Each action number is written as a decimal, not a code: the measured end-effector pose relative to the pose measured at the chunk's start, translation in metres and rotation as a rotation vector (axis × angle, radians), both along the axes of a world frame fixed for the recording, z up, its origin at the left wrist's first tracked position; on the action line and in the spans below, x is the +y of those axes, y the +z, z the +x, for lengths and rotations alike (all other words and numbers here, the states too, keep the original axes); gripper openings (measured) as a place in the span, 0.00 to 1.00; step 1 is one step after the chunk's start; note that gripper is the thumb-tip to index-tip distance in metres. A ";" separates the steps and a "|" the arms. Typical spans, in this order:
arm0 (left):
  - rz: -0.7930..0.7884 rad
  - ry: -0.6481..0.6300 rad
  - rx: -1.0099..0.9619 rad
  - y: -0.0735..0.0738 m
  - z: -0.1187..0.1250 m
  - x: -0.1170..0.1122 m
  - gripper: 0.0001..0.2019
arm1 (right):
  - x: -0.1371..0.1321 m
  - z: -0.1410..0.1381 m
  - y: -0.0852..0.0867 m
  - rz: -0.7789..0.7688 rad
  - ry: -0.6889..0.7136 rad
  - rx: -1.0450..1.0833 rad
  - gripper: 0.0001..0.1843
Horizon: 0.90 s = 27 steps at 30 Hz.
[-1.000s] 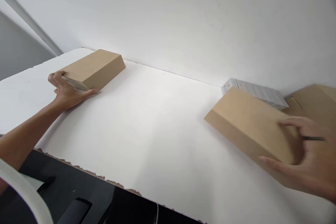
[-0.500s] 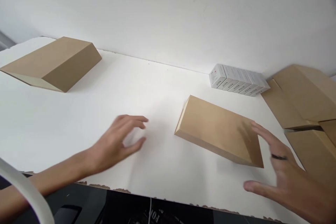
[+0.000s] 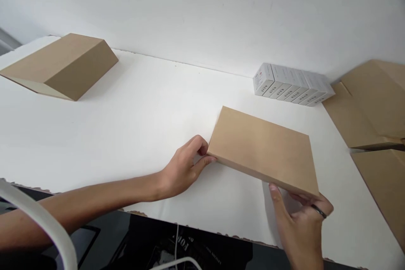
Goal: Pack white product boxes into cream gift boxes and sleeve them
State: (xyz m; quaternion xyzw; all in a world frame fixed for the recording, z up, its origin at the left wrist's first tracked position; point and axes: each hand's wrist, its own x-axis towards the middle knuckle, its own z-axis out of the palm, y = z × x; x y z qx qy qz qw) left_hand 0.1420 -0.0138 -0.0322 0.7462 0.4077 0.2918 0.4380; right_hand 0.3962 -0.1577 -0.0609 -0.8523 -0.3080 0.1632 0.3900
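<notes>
A flat brown cardboard box (image 3: 262,145) lies in front of me on the white tabletop, turned at a slant, its near edge seeming slightly raised. My left hand (image 3: 186,166) pinches its near left corner, thumb along the front edge and fingers curled at the left side. At the near right corner my right hand (image 3: 300,223), with a dark ring on one finger, grips the box; the thumb presses the front edge and the fingertips are partly hidden beneath or behind it.
Another brown box (image 3: 60,63), skewed with an open end, stands at the far left. A row of small white boxes (image 3: 291,84) sits against the wall. Large cardboard (image 3: 370,109) lies at the right. A pale curved strip or cable (image 3: 47,223) crosses the lower left.
Both hands have closed in on the flat box from apart and taken hold of its near corners. The open gap at the box's left end has closed. The view has shifted slightly.
</notes>
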 end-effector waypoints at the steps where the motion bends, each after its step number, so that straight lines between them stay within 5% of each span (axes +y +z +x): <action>1: 0.017 0.010 -0.002 0.000 0.000 -0.001 0.06 | 0.001 -0.002 -0.001 0.009 -0.017 -0.025 0.38; 5: 0.050 0.022 -0.005 0.000 0.003 -0.007 0.07 | 0.003 -0.005 -0.002 0.011 -0.045 -0.104 0.35; 11: -0.086 0.078 0.014 0.006 0.006 -0.021 0.07 | -0.004 0.004 0.000 0.059 0.008 0.074 0.37; 17: -0.215 -0.160 0.086 0.019 -0.013 -0.016 0.13 | -0.010 0.012 0.008 0.029 0.033 0.163 0.41; 23: -0.079 -0.225 0.236 0.031 -0.049 -0.017 0.12 | -0.004 -0.001 0.039 -0.270 0.189 0.137 0.39; 27: 0.076 -0.219 0.306 0.035 -0.078 -0.015 0.11 | 0.004 -0.013 0.049 -0.308 0.284 0.181 0.38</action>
